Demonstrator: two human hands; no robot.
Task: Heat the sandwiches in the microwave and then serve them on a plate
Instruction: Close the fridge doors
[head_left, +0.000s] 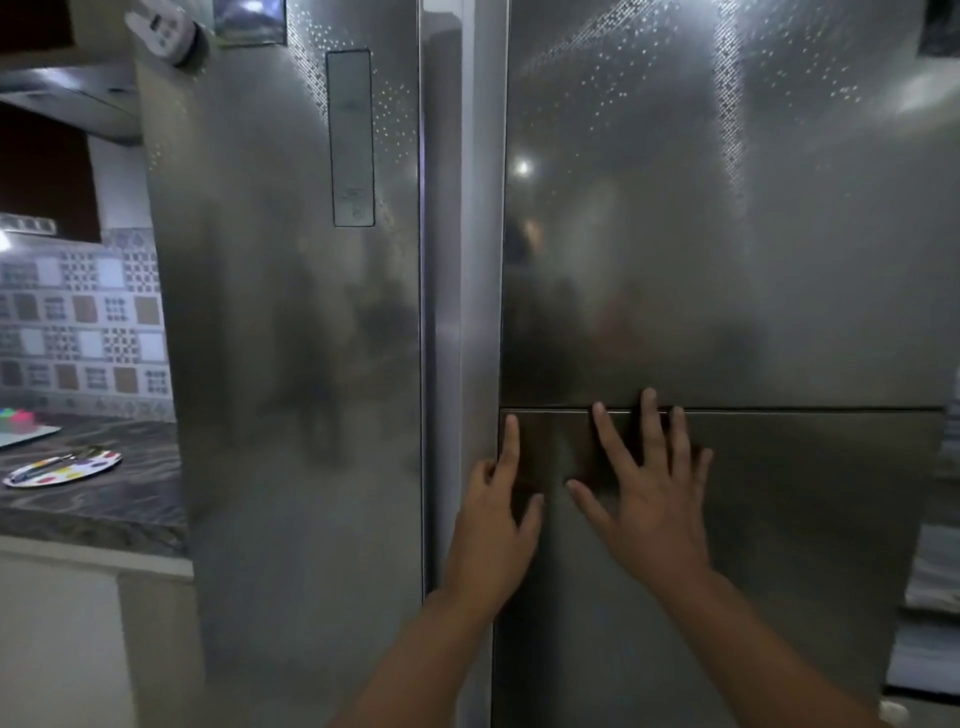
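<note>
- Sitting far left on the bench (104, 499), a spotted plate (62, 469) is waiting with what look like utensils lying across it; no sandwiches or microwave are showing anywhere.
- Standing centre, the fridge's left door (291, 338) is lying flush shut.
- Reaching at the seam, the left hand (493, 540) is hooking its grip, fingers partly curled, at the right door (727, 260) edge.
- Pressing flat, the right hand (654, 509) is spreading its grip on that door, so the pull likely falls to the left hand.

A home kitchen.
You face a steel two-door fridge (311, 364); beside it are a dark stone counter (104, 514), patterned wall tiles (83, 322) and a spotted plate (62, 470).
</note>
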